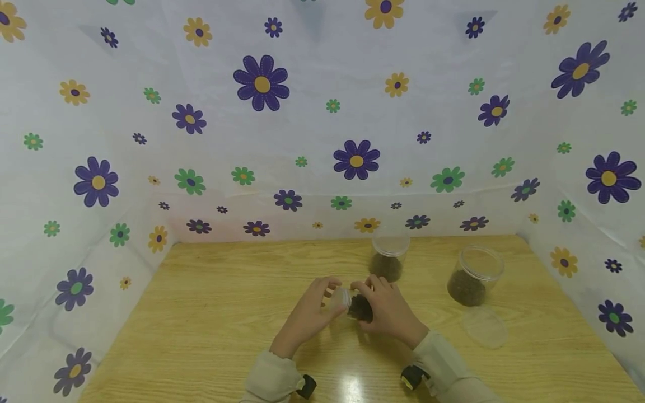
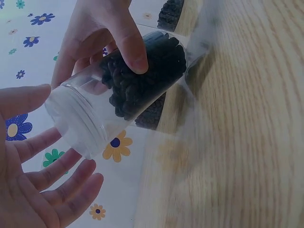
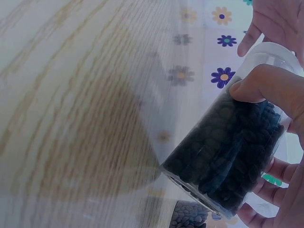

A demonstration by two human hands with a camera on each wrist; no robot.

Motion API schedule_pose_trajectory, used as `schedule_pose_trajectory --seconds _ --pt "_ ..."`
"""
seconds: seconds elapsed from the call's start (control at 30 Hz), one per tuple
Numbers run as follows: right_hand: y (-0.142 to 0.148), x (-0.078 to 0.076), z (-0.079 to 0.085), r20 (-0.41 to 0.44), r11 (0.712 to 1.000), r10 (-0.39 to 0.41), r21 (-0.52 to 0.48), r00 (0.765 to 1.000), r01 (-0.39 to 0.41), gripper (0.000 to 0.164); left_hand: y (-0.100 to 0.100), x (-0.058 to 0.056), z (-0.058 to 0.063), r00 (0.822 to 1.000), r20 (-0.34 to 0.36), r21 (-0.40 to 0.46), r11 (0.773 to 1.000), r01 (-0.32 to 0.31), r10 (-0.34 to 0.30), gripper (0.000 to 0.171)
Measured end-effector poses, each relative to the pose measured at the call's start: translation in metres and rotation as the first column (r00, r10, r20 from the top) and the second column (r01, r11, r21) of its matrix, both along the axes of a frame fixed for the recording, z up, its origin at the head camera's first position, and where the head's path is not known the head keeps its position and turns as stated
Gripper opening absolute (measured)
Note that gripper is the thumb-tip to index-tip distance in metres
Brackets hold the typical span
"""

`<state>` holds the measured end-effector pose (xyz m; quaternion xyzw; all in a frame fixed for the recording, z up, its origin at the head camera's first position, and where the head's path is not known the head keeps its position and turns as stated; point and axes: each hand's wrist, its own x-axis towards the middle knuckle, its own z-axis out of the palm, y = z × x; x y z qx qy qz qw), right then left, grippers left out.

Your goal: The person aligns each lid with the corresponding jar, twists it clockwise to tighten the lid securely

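Note:
My right hand (image 1: 390, 308) grips a small clear plastic jar (image 2: 142, 76) of dark beans or seeds, thumb on one side and fingers on the other. The jar is tilted, its bottom edge low at the wooden table and its lid end toward my left hand (image 1: 314, 313). A whitish screw lid (image 2: 78, 121) sits on the jar's mouth. My left hand is around this lid with fingers loosely spread; its thumb tip is at the lid's rim, and whether it touches I cannot tell. In the right wrist view, the lid (image 3: 273, 52) is partly behind the right thumb.
Two larger clear jars with dark contents stand behind: one jar (image 1: 388, 263) just beyond my right hand, the other jar (image 1: 468, 282) to the right. A translucent round lid (image 1: 485, 327) lies flat before the right jar. Flower-print cloth (image 1: 302, 129) walls the wooden table (image 1: 211, 319) on three sides.

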<state>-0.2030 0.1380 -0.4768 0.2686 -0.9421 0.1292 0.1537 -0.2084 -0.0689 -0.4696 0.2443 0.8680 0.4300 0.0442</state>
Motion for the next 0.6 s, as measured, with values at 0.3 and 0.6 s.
schedule_pose_trajectory --seconds 0.3,0.6 --pt "-0.0001 -0.0004 0.0001 -0.015 1.000 0.001 -0.004 1.000 -0.001 0.069 -0.0008 -0.0020 0.0006 1.000 -0.009 -0.016 1.000 0.013 -0.013 0.045" --pt "0.0001 -0.0005 -0.0007 -0.010 1.000 0.002 0.001 1.000 -0.002 0.070 -0.0004 -0.0029 -0.0011 0.994 -0.095 -0.061 0.997 0.045 -0.051 0.041"
